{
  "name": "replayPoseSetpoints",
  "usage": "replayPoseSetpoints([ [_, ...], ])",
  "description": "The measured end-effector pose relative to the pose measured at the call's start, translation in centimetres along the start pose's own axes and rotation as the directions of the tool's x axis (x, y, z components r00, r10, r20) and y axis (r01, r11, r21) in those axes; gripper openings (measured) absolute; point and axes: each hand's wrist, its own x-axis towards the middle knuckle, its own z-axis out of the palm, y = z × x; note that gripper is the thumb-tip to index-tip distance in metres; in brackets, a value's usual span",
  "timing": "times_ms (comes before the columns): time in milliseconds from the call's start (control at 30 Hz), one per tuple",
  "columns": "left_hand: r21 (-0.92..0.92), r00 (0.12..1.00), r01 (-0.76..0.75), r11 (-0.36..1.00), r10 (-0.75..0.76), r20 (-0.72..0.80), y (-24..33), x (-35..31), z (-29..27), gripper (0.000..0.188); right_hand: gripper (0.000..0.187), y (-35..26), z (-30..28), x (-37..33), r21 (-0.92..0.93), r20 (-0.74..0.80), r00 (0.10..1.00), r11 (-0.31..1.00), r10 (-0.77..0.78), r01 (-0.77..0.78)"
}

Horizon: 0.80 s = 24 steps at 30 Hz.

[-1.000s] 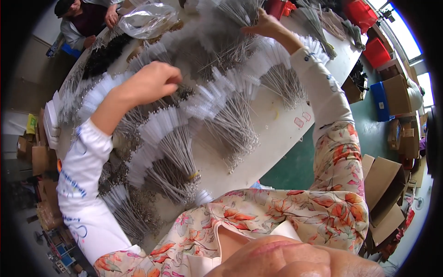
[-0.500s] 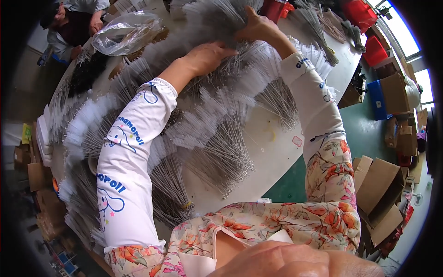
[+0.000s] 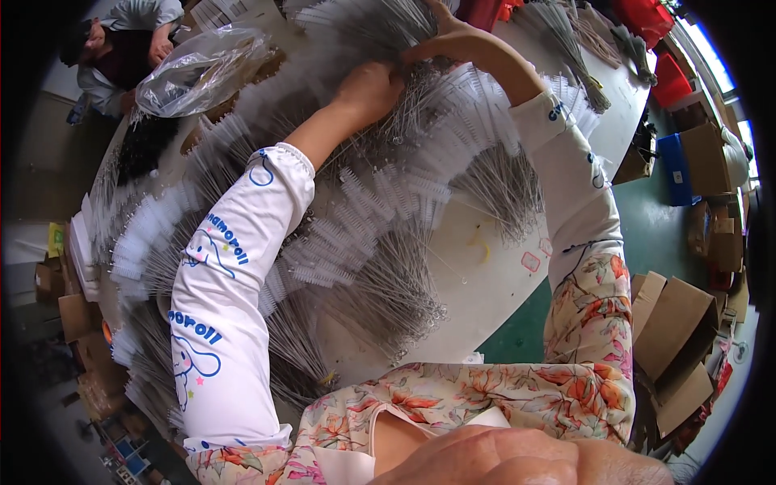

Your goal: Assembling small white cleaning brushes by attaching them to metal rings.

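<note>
At the far side of the table, my right hand curves round a thick bundle of wire-handled brushes, its thumb pointing left across the wires. My left hand is closed just left of that thumb, against the wire ends below the bundle. Its fingertips are hidden, so what they hold does not show. Nearer to me lie fanned piles of the same brushes, with pale bristle heads and thin grey wire handles that end in small loops.
Another pile of brushes lies right of centre on the pale table. A clear plastic bag is at the far left, near a seated person. Open cardboard boxes and a blue bin stand off to the right.
My left hand has curled from a flatter pose into a closed one. My right hand has turned, its thumb now nearer the left hand. The view has shifted slightly.
</note>
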Motion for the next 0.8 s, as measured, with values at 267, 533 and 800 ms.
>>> replayPoseSetpoints([
  [267,-0.664,0.853,0.476,0.576,-0.486,0.19,-0.9,0.4,-0.7,0.017,0.124,-0.8,0.6,-0.7,0.049,0.021,0.999,0.998,-0.039,0.038],
  [533,-0.75,0.956,0.242,0.615,-0.282,0.077,-0.9,0.3,-1.5,0.024,0.091,-0.9,-0.3,0.2,0.173,0.0,0.999,0.984,-0.044,0.044],
  [800,0.094,0.991,0.034,0.995,-0.021,-0.131,0.7,-0.1,1.7,0.029,0.056,0.8,-1.1,-0.6,0.424,-0.07,0.997,0.905,0.009,0.022],
])
